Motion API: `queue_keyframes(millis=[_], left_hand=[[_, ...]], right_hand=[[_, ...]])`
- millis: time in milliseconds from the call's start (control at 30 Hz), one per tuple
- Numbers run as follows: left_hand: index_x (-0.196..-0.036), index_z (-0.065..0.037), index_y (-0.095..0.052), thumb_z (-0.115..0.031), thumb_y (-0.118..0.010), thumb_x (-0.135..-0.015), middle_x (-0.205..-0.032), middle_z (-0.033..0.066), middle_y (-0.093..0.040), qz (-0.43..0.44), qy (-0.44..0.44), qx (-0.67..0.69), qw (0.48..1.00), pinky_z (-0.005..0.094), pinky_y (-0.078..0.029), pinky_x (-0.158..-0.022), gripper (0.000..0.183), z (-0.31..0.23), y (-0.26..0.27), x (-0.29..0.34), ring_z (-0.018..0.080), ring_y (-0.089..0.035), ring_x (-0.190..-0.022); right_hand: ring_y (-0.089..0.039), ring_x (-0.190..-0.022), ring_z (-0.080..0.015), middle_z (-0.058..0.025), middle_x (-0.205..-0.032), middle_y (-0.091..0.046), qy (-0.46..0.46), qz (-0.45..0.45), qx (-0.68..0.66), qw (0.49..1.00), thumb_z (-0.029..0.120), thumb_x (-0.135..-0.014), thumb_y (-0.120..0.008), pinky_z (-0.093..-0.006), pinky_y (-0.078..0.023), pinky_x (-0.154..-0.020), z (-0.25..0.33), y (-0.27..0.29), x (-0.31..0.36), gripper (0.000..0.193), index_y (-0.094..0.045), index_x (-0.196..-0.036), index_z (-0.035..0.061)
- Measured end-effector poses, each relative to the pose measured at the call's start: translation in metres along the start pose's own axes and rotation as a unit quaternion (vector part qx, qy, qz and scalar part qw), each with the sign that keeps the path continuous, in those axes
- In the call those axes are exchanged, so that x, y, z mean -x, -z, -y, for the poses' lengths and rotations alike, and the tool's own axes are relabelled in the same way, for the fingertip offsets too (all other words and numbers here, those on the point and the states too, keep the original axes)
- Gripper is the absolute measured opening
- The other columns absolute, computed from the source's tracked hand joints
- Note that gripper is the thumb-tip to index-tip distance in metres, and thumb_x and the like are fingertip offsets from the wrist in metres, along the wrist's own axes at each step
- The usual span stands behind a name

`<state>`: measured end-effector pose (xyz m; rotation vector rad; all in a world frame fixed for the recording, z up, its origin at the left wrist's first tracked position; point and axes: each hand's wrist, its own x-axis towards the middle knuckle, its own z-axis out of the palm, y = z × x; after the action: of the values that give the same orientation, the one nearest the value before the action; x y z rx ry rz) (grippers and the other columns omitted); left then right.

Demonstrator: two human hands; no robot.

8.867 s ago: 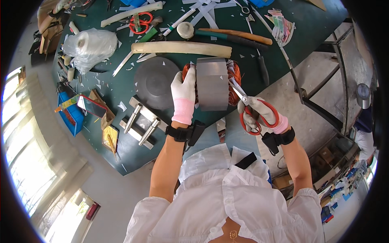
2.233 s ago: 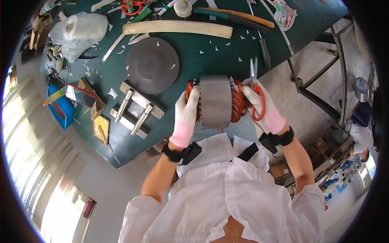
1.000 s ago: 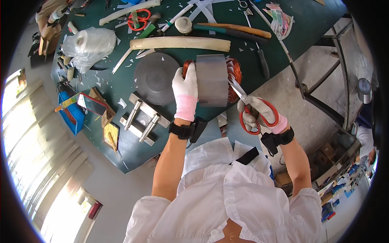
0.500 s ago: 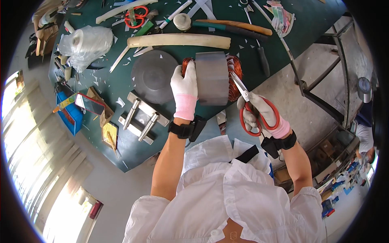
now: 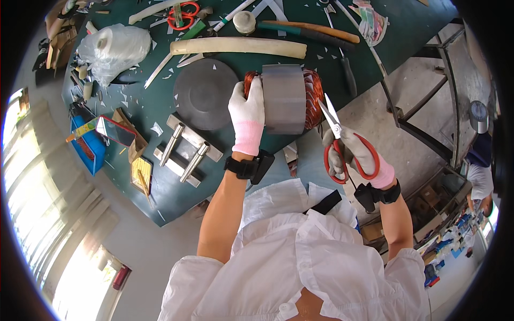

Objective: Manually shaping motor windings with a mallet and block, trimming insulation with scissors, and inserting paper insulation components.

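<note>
Stator [image 5: 284,99] gripped at its 9 o'clock end by left hand [image 5: 247,107]; red-handled scissors [image 5: 342,147] clenched in right hand [image 5: 356,155], blades parted at 3 o'clock, copper windings [image 5: 312,99] not yet touched; trimming judged unfinished

I stood in a workshop, the kind where electric motors get rewound. My dark green counter [image 5: 160,107] was littered with white paper scraps and hand tools: a wooden-handled tool [image 5: 316,31], red-handled scissors [image 5: 182,12], a screwdriver [image 5: 347,72] and a roll of tape [image 5: 245,21]. A grey stator core [image 5: 284,99] with copper windings sat on it beside a round grey metal cover [image 5: 206,100] and a metal fixture with two steel pins [image 5: 184,152]. Beyond the counter edge was a bare concrete floor [image 5: 396,139] and a welded steel frame [image 5: 428,91].
</note>
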<state>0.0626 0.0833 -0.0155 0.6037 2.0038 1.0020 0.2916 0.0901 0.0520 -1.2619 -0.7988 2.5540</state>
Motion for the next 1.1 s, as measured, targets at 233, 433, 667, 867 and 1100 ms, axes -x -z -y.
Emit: queue_keyframes(millis=[233,433,667,867,1100], left_hand=[[-0.103,0.005,-0.057,-0.02,-0.05,-0.093,-0.084,0.0056,-0.059,0.014,-0.046,0.047,0.998,0.0238,-0.042,-0.071,0.028,0.022,0.005,0.023,0.0099,-0.049,-0.075],[-0.093,0.003,-0.054,-0.017,-0.052,-0.091,-0.071,0.004,-0.051,-0.014,-0.088,0.084,0.992,0.0241,-0.041,-0.063,0.02,0.03,0.007,0.035,0.009,-0.042,-0.066],[-0.094,0.003,-0.053,-0.016,-0.051,-0.091,-0.073,0.0041,-0.054,-0.002,-0.1,0.092,0.991,0.0237,-0.042,-0.064,0.02,0.035,0.009,0.04,0.0093,-0.044,-0.066],[-0.089,0.002,-0.053,-0.022,-0.051,-0.091,-0.07,0.0032,-0.052,0.099,0.059,0.135,0.984,0.0251,-0.041,-0.058,0.024,0.019,0.023,0.033,0.0081,-0.044,-0.062],[-0.083,0.001,-0.053,-0.027,-0.052,-0.09,-0.065,0.0007,-0.05,0.054,0.075,0.13,0.987,0.023,-0.038,-0.052,0.029,0.014,0.009,0.027,0.0055,-0.042,-0.057]], right_hand=[[-0.047,-0.047,-0.0114,-0.0013,-0.057,-0.051,-0.059,0.042,-0.051,0.996,0.043,-0.097,-0.036,-0.0274,-0.045,-0.051,-0.01,0.011,-0.012,0.044,-0.054,-0.097,0.0027],[-0.045,-0.042,-0.0101,-0.0001,-0.055,-0.048,-0.063,0.074,-0.024,0.995,0.049,-0.094,-0.038,-0.0276,-0.046,-0.049,-0.019,0.014,-0.011,0.047,-0.053,-0.094,0.0041],[-0.04,-0.036,-0.0052,0.0024,-0.049,-0.044,-0.006,0.02,0.134,0.991,0.038,-0.096,-0.043,-0.0194,-0.037,-0.039,-0.024,0.008,-0.004,0.037,-0.053,-0.087,0.0028],[-0.049,-0.046,-0.0132,-0.0034,-0.056,-0.05,-0.011,0.044,-0.055,0.997,0.047,-0.095,-0.039,-0.0294,-0.047,-0.051,-0.03,0.0,0.001,0.047,-0.053,-0.094,0.0026],[-0.045,-0.04,-0.0109,-0.0007,-0.052,-0.046,-0.049,0.045,-0.066,0.996,0.047,-0.094,-0.04,-0.0256,-0.043,-0.044,-0.032,0.003,-0.009,0.044,-0.053,-0.09,0.0052]])
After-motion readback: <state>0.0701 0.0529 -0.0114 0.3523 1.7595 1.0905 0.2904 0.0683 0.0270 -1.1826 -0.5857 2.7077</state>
